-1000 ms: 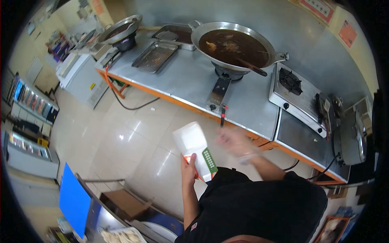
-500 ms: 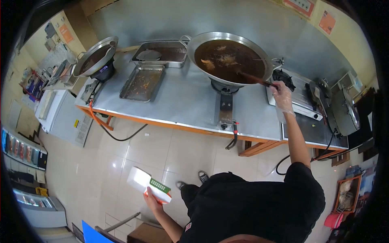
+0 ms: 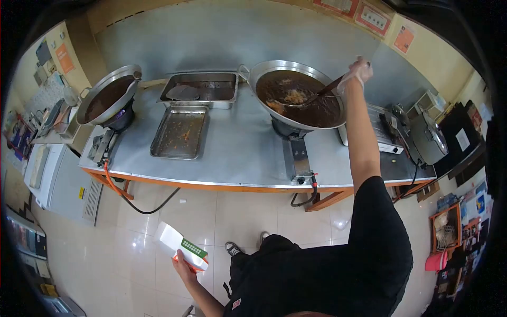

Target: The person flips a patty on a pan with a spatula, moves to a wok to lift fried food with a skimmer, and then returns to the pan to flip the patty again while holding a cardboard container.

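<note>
My right hand (image 3: 358, 73), in a clear plastic glove, is closed around the long dark handle of a skimmer (image 3: 328, 89). Its head dips into dark oil in a large metal wok (image 3: 296, 65), beside frying pieces of food (image 3: 294, 96). Whether any food rests in the skimmer is hard to tell. Low on the left, my bare left hand (image 3: 183, 267) grips a paper food box (image 3: 171, 240), white inside with green and orange printing. The box's lid is folded back, and the hand is well away from the table.
Left of the wok sit a deep steel pan (image 3: 222, 95) and a shallow tray (image 3: 174, 142) with crumbs. A second wok (image 3: 87, 98) stands at the far left. A gas stove (image 3: 377, 124) and a large lidded pot (image 3: 428, 142) are on the right. Hoses hang below the table.
My right hand has reached farther and higher, lifting the handle more steeply, and the skimmer's head is now over by the food. The view has shifted; my left hand still holds the box.
</note>
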Demonstrator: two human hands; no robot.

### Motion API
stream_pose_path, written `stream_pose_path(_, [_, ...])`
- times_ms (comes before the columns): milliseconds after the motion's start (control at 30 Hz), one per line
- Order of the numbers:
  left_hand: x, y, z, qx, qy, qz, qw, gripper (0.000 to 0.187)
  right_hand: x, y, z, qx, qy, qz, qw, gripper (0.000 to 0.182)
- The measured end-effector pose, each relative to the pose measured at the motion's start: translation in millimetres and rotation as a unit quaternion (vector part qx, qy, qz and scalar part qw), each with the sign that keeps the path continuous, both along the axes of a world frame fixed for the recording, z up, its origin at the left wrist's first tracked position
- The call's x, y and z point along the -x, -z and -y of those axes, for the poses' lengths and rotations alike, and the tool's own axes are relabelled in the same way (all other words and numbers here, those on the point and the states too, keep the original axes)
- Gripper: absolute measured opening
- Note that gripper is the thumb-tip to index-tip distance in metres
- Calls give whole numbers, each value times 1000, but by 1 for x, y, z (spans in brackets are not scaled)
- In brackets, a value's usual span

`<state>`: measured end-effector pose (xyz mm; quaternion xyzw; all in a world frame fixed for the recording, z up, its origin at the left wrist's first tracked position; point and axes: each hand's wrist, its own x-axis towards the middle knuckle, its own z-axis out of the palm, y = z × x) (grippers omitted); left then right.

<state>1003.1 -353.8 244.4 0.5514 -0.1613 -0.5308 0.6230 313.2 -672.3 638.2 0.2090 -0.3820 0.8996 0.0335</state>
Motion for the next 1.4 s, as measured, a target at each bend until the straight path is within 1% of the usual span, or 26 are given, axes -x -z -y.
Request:
stream_pose_path(33, [-12, 12, -3, -28, -13, 0, 1000, 42, -2, -12, -12, -13, 9, 6, 1000, 10])
stream_pose_path(100, [-25, 21, -10, -22, -10, -20, 1000, 42, 4, -30, -26, -37, 22, 16, 999, 7])
stream_pose_path(167, [-38, 52, -19, -51, -19, -42, 998, 42, 18, -34, -33, -10, 1, -1, 1000, 6])
stream_pose_path(200, [-36, 50, -21, -66, -28, -53, 996, 41, 17, -35, -40, 3, -8, -9, 1000, 6])
stream_pose_path(233, [-34, 49, -20, -81, -37, -63, 994, 41, 18, -34, -48, 24, -51, -31, 998, 6])
stream_pose_path(300, [-30, 55, -20, -67, -19, -63, 996, 39, 15, -34, -62, 66, -137, -74, 986, 6])
stream_pose_path(367, [-28, 74, -14, -65, -17, -60, 996, 39, 17, -34, -65, 80, -133, -97, 983, 6])
stream_pose_path(400, [-23, 70, -8, -61, -10, -60, 996, 38, 19, -33, -66, 87, -132, -109, 981, 6])
stream_pose_path(500, [-21, 65, 10, -72, 6, -60, 996, 39, 23, -27, -68, 75, -184, -127, 972, 7])
stream_pose_path(600, [-17, 49, 26, -45, 25, -58, 997, 38, 30, -26, -66, 74, -275, -185, 941, 8])
stream_pose_path(700, [-19, 46, 34, -40, 20, -55, 997, 38, 25, -29, -66, 101, -199, -143, 964, 10])
stream_pose_path(800, [-17, 47, 33, -29, 15, -50, 998, 38, 21, -22, -71, 63, -230, -194, 951, 10])
stream_pose_path(900, [-17, 48, 34, -30, 22, -47, 998, 38, 19, -32, -75, 68, -236, -218, 945, 12])
stream_pose_path(1000, [-17, 51, 35, -45, 22, -57, 997, 37, 11, -38, -85, 103, -241, -200, 944, 15])
stream_pose_path(1067, [-13, 52, 36, -52, 20, -61, 997, 37, 5, -36, -92, 89, -275, -254, 923, 17])
stream_pose_path(1200, [-10, 56, 45, -67, 13, -53, 996, 37, -7, -38, -96, 38, -304, -336, 891, 18])
stream_pose_path(1300, [-7, 50, 49, -79, 7, -41, 996, 37, -33, -37, -97, -34, -250, -376, 892, 20])
stream_pose_path(1400, [-4, 48, 51, -76, 10, -31, 997, 37, -51, -37, -100, -100, -214, -430, 871, 23])
